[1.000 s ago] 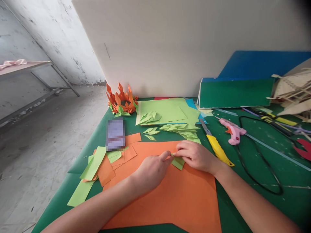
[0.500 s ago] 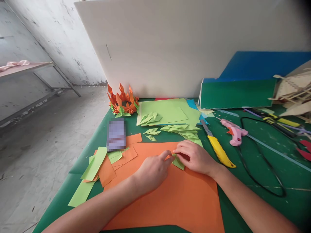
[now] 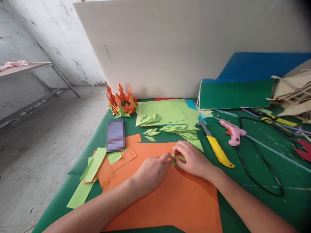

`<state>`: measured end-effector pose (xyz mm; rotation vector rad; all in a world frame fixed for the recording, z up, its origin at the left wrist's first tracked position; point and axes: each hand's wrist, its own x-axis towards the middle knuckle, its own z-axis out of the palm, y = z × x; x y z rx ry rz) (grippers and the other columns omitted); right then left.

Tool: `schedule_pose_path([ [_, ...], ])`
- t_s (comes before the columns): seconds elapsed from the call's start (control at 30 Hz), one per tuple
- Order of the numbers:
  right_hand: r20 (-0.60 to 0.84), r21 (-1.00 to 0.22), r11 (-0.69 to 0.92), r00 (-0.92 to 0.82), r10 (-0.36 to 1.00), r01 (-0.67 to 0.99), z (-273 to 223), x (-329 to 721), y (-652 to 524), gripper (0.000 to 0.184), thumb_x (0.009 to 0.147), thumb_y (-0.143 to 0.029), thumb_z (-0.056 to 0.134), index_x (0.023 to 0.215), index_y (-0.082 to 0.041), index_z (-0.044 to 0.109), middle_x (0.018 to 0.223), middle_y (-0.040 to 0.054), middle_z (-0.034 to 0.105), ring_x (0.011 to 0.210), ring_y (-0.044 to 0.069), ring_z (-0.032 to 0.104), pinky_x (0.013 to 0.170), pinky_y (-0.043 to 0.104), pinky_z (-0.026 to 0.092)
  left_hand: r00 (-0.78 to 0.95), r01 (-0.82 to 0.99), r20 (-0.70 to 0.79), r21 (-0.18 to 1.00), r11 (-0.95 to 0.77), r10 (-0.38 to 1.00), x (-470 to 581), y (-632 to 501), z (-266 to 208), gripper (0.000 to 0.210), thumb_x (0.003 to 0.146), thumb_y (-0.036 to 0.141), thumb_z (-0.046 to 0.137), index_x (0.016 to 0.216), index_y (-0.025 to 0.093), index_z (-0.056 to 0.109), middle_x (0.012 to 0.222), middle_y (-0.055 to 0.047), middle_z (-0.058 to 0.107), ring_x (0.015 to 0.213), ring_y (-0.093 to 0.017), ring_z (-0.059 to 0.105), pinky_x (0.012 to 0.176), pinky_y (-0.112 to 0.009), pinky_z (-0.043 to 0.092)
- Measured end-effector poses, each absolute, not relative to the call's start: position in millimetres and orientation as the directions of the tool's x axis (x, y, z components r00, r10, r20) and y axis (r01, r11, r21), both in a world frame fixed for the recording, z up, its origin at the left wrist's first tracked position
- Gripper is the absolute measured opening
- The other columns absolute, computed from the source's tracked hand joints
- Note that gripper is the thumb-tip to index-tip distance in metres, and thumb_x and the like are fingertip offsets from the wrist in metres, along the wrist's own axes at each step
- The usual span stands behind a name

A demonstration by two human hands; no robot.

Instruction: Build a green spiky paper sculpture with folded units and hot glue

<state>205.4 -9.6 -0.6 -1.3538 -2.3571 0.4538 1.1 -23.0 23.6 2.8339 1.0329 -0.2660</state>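
Note:
A small green paper piece (image 3: 179, 158), partly folded, lies between my hands over a large orange sheet (image 3: 170, 200). My left hand (image 3: 155, 171) has its fingers closed at the paper's left end. From the right, my right hand (image 3: 190, 158) pinches the same piece between thumb and fingers, hiding part of it. Just beyond them lie several folded green paper leaves (image 3: 181, 128) and a larger green sheet (image 3: 167, 108). To the right of my right hand rests a yellow-handled cutter (image 3: 220, 150) with its blade out.
An orange and green paper crown (image 3: 122, 102) stands at the back left, behind a blurred-out phone-like object (image 3: 115, 135). Loose green strips (image 3: 93, 165) lie near the left table edge. On the right are a pink glue gun (image 3: 233, 131), its black cord and a green board (image 3: 234, 94).
My right fingers have curled the green piece's edge upward, so it now shows as a narrow rolled fold. My left hand stays nearly in place.

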Motion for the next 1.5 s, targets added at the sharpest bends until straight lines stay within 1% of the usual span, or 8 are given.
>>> schedule_pose_path([
  [0.13,0.195,-0.451,0.467,-0.427,0.883,0.761,-2.6,201.0,-11.2,0.014,0.077,-0.010,0.051,0.080,-0.022,0.044,0.084,0.0022,0.054,0.081,0.019,0.050,0.071,0.032,0.040,0.752,0.646,-0.207,0.045,-0.762,0.626,1.2,-22.4,21.8,0.038,0.087,0.011,0.041,0.124,0.019,0.045,0.116,-0.005,0.056,0.067,-0.015,0.061,0.052,-0.028,0.043],
  [0.3,0.164,-0.619,0.413,-0.404,0.900,0.668,-1.4,200.5,-12.4,0.015,0.076,-0.009,0.052,0.080,-0.022,0.046,0.078,-0.0003,0.054,0.073,0.016,0.051,0.063,0.028,0.040,0.750,0.650,-0.206,0.050,-0.758,0.629,2.6,-22.9,21.6,0.036,0.087,0.012,0.041,0.122,0.019,0.045,0.117,-0.006,0.056,0.068,-0.016,0.061,0.054,-0.029,0.044],
  [0.47,0.133,-0.729,0.334,-0.354,0.926,0.598,-5.4,199.9,-11.4,0.009,0.085,-0.017,0.052,0.092,-0.024,0.053,0.080,-0.0002,0.058,0.074,0.016,0.055,0.063,0.027,0.044,0.739,0.656,-0.234,0.038,-0.754,0.631,3.2,-22.6,23.5,0.032,0.087,0.011,0.042,0.117,0.018,0.047,0.115,-0.006,0.057,0.069,-0.015,0.061,0.054,-0.027,0.044],
  [0.57,0.141,-0.736,0.328,-0.340,0.930,0.592,-6.6,198.5,-10.8,0.007,0.087,-0.017,0.049,0.090,-0.023,0.051,0.080,-0.0003,0.059,0.073,0.015,0.056,0.063,0.026,0.044,0.744,0.651,-0.227,0.036,-0.758,0.628,3.2,-22.4,23.0,0.038,0.086,0.011,0.043,0.124,0.018,0.043,0.116,-0.007,0.057,0.069,-0.015,0.061,0.052,-0.027,0.043],
  [0.7,0.155,-0.722,0.356,-0.364,0.919,0.593,-3.4,199.0,-11.1,0.007,0.087,-0.016,0.050,0.084,-0.023,0.049,0.077,-0.0005,0.058,0.070,0.015,0.056,0.061,0.026,0.043,0.734,0.661,-0.235,0.026,-0.750,0.638,3.2,-23.1,24.0,0.037,0.087,0.012,0.041,0.124,0.018,0.045,0.115,-0.006,0.056,0.067,-0.015,0.061,0.048,-0.028,0.042],
  [0.9,0.115,-0.759,0.333,-0.389,0.914,0.559,-2.5,204.9,-7.9,0.012,0.088,-0.020,0.050,0.094,-0.023,0.060,0.076,0.0010,0.062,0.067,0.015,0.057,0.058,0.026,0.046,0.716,0.680,-0.253,0.046,-0.732,0.650,4.5,-22.3,31.0,0.044,0.090,0.013,0.038,0.134,0.021,0.040,0.123,-0.007,0.053,0.068,-0.014,0.063,0.052,-0.027,0.046],
  [1.17,0.092,-0.657,0.314,-0.341,0.936,0.685,4.1,206.5,-8.1,0.008,0.082,-0.020,0.056,0.077,-0.022,0.062,0.067,0.0004,0.062,0.062,0.015,0.055,0.054,0.026,0.041,0.708,0.692,-0.263,0.072,-0.718,0.656,4.8,-21.2,31.6,0.048,0.089,0.012,0.038,0.135,0.023,0.039,0.125,-0.006,0.053,0.073,-0.014,0.065,0.054,-0.026,0.048],
  [1.5,0.058,-0.759,0.274,-0.358,0.932,0.590,-5.1,209.5,-3.3,0.004,0.079,-0.021,0.057,0.078,-0.021,0.061,0.070,-0.0012,0.060,0.060,0.011,0.053,0.054,0.023,0.042,0.715,0.692,-0.231,0.100,-0.715,0.660,3.9,-21.2,28.0,0.045,0.087,0.010,0.036,0.130,0.020,0.043,0.127,-0.008,0.053,0.079,-0.016,0.066,0.066,-0.029,0.052],
])
